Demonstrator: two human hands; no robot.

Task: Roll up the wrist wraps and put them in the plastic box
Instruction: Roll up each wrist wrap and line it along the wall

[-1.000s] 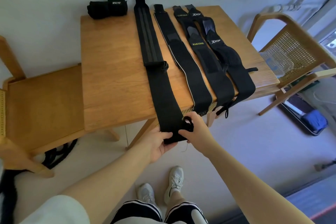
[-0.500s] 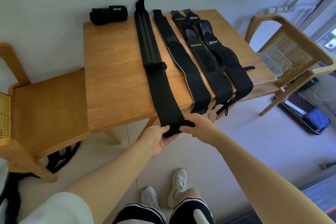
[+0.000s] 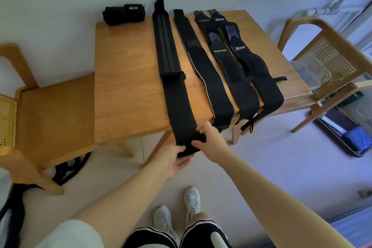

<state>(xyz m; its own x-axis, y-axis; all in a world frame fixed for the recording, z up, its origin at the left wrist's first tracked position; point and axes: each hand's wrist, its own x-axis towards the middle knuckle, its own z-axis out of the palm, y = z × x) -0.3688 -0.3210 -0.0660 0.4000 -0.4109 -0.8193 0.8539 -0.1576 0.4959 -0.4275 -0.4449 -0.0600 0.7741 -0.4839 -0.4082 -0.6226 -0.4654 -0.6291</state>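
Note:
Several black wrist wraps lie lengthwise on a wooden table [image 3: 128, 86], their near ends hanging over the front edge. The leftmost long wrap [image 3: 175, 94] has its hanging end folded over. My left hand [image 3: 173, 160] pinches that end from the left and below, and my right hand [image 3: 211, 143] pinches it from the right. To its right lie a white-edged wrap [image 3: 209, 74], a XUEYING wrap [image 3: 227, 66] and an XTEP wrap [image 3: 259, 78]. A rolled-up black wrap [image 3: 124, 14] sits at the far left corner. The clear plastic box [image 3: 310, 72] rests on the right chair.
A wooden chair [image 3: 54, 110] stands close against the table's left side, with black straps on the floor beneath it. A cane-backed chair [image 3: 332, 54] stands at the right. A dark tray with a blue cloth [image 3: 354, 141] lies on the floor at far right.
The end of the leftmost wrap has been folded upward, and both hands have shifted up with it toward the table edge.

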